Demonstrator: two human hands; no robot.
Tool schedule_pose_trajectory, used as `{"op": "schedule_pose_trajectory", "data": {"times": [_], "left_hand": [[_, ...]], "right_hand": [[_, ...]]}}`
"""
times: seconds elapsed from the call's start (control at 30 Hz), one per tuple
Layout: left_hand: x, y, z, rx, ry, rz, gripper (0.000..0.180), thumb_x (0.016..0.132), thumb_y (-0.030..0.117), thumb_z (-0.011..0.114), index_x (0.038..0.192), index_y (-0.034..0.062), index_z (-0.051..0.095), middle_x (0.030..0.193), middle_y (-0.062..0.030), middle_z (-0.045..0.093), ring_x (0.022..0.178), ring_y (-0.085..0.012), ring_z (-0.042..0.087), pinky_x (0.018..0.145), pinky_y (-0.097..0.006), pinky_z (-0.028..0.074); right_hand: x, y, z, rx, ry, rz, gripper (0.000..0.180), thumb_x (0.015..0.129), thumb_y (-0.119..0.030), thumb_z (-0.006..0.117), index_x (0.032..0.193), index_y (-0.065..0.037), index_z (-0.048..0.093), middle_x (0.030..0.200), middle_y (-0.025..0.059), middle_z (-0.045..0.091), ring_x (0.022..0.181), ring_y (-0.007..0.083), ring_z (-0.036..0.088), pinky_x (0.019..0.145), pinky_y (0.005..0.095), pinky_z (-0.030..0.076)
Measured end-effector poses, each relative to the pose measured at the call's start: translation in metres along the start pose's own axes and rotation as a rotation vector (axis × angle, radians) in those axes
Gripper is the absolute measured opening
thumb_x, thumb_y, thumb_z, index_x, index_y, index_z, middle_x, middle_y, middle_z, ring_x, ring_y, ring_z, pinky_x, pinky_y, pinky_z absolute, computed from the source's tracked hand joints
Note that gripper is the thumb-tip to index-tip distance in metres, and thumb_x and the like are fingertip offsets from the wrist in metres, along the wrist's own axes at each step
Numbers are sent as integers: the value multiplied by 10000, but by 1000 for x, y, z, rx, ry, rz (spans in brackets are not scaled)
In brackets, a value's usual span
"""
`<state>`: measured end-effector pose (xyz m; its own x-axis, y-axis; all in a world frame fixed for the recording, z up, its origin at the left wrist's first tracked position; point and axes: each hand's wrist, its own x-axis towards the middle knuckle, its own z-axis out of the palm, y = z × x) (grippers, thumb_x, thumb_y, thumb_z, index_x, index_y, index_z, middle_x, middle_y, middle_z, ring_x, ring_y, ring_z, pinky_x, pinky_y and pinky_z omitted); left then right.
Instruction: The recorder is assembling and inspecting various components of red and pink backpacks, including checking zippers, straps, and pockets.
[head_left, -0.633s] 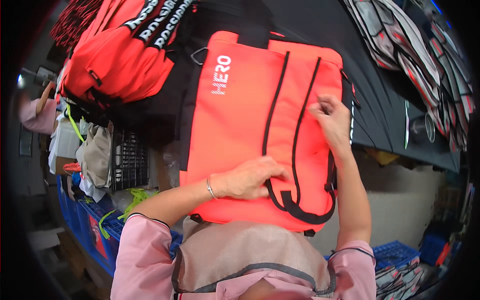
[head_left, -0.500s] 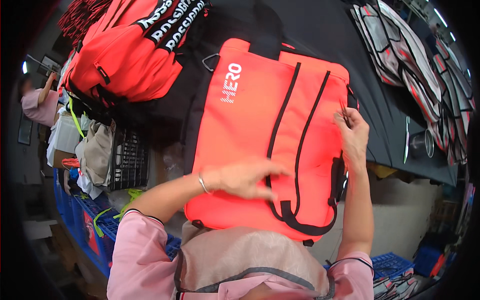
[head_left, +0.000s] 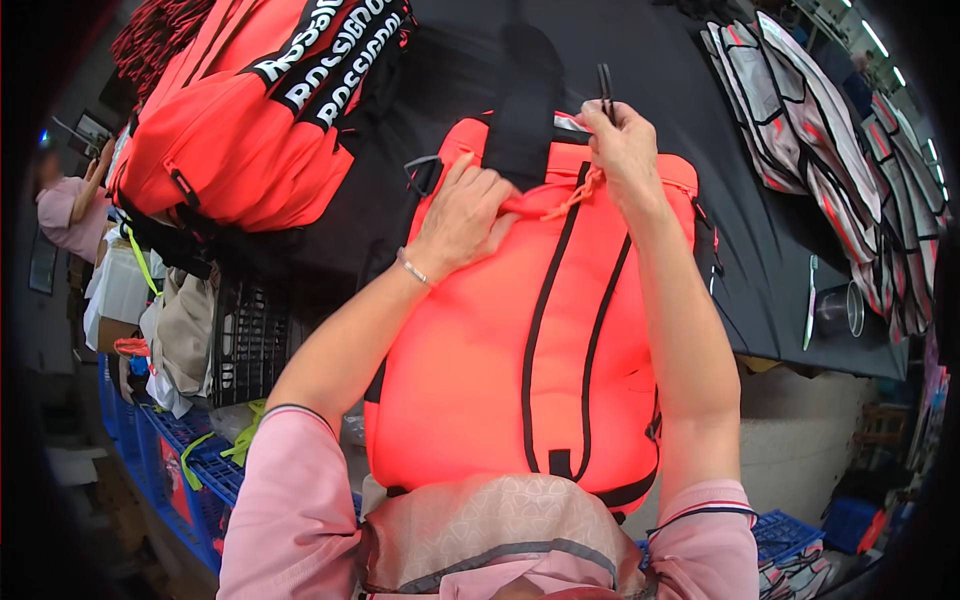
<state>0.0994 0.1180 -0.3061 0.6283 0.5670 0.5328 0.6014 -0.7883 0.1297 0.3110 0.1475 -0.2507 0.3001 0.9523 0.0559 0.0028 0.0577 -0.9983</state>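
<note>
A bright red-orange backpack with black-edged straps lies before me, its lower end against my lap. At its top, my left hand has closed fingers gripping a fold of red fabric. My right hand, closed beside the bag's top opening, holds a small dark two-pronged tool pointing upward; whether it is tweezers or snips I cannot tell. An orange cord runs from the fabric near my left hand up to my right hand. A wide black strap extends from the bag's top.
Several red bags are piled at the left on the black-covered table. Grey-and-black panels are stacked at the right, near a toothbrush and a clear cup. A black crate stands at the left; farther off is a person.
Both hands have moved up to the bag's top. My left hand has gripped the fabric. The tool in my right hand now points upward, and the orange cord shows. The bag has shifted slightly.
</note>
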Motion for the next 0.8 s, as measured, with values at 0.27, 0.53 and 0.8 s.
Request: {"op": "schedule_pose_trajectory", "data": {"times": [0.27,0.53,0.8], "left_hand": [[-10,2,-3,-157,137,-32,169,627,49,699,718,64,558,703,-71,488,730,-257,538,1028,-442,400],[-6,4,-6,-182,212,-6,187,607,87,711,689,70,544,690,-66,493,716,-249,542,994,-439,427],[-22,23,-24,-266,86,-45,152,693,78,737,755,48,601,726,-80,537,808,-273,587,1065,-497,396]], "right_hand": [[63,30,10,67,-100,346,70,907,-52,613,938,4,585,791,35,548,596,85,428,521,227,360],[75,34,38,124,-107,347,108,886,-75,655,832,-28,574,637,-15,470,496,71,401,411,240,290],[44,32,14,114,-232,325,162,849,-99,733,928,-37,605,694,-32,505,521,37,378,415,216,266]]}}
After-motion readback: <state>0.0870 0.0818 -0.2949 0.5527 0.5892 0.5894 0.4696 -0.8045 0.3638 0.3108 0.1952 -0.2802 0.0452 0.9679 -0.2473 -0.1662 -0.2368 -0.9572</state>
